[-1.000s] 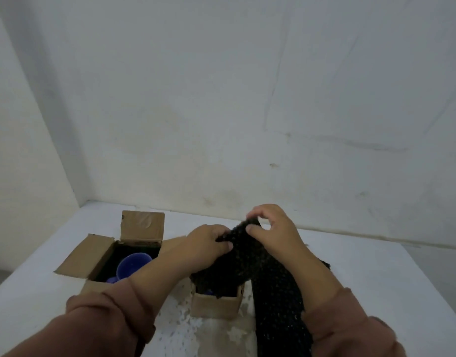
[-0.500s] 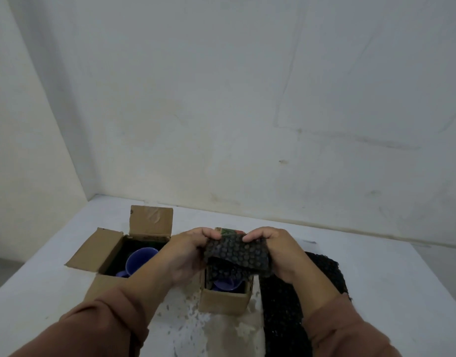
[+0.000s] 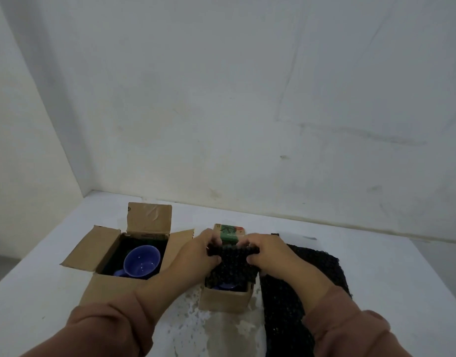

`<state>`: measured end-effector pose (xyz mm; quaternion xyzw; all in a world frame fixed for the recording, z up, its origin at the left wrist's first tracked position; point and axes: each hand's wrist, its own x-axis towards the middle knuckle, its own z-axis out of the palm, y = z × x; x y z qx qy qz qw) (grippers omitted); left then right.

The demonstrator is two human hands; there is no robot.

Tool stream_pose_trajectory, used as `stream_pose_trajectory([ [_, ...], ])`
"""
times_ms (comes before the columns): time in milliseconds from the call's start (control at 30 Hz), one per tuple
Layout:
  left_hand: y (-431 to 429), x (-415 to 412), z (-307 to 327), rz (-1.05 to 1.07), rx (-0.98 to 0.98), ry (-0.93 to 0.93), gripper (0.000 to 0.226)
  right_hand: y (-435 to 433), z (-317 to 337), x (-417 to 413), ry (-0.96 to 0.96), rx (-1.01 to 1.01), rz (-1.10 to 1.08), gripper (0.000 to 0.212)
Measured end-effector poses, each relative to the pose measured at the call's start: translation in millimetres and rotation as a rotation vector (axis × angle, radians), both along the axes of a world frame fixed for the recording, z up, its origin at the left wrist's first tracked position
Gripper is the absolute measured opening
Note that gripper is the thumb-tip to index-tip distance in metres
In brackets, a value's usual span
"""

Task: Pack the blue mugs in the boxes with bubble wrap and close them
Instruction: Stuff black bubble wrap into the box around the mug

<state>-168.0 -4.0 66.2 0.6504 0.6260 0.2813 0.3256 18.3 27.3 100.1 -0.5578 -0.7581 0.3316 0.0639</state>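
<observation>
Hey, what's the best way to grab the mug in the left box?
Probably from straight above, pinching the rim on its far-right side. The mug stands upright with its mouth open, the box walls and dark lining close in its sides, and its handle sits low in the near-left corner.

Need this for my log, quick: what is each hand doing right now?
Left hand: grips the black bubble wrap over the small box.
Right hand: grips the same wrap's other edge.
</observation>
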Motion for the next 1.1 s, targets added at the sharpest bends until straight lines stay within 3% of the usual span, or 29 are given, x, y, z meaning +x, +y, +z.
stream_pose_trajectory([
  [67, -1.0, 0.1, -6.6, -0.089, 0.037, 0.135, 0.029, -2.2, -8.6, -3.8, -0.022, 0.016, -0.022, 0.036],
  [233, -0.9, 2.3, -13.4, -0.351, 0.017, 0.397, 0.031, -3.2, -24.6, -0.9, -0.002, -0.194, -0.087, 0.035],
  [400, -5.7, 2.9, -23.7, -0.529, -0.037, 0.574, 0.026, -4.4, -29.8, -5.1, -0.258, -0.134, 0.246, 0.032],
  [533, -6.3, 7.1, -16.9, -0.593, -0.108, 0.579, 0.026, -0.2, -34.0, -17.0, -0.549, -0.109, 0.475, 0.026],
  [600, -4.8, 9.4, -15.9, -0.616, -0.118, 0.618, 0.029, 2.5, -36.9, -22.7, -0.72, -0.005, 0.553, 0.027],
  [700, 1.2, 15.2, -20.7, -0.637, -0.074, 0.738, 0.035, 6.2, -43.0, -29.5, -0.832, 0.078, 0.566, 0.027],
  [900, 10.3, 26.3, -26.6, -0.675, -0.155, 0.944, 0.045, 3.2, -55.7, -36.4, -0.777, 0.1, 0.492, 0.033],
  [1033, 11.6, 27.5, -20.6, -0.618, -0.213, 0.847, 0.044, 3.3, -33.8, -25.4, -0.631, 0.033, 0.481, 0.034],
  [1100, 6.5, 22.5, -19.5, -0.611, -0.179, 0.827, 0.04, 0.2, -27.4, -20.7, -0.673, -0.024, 0.541, 0.037],
])
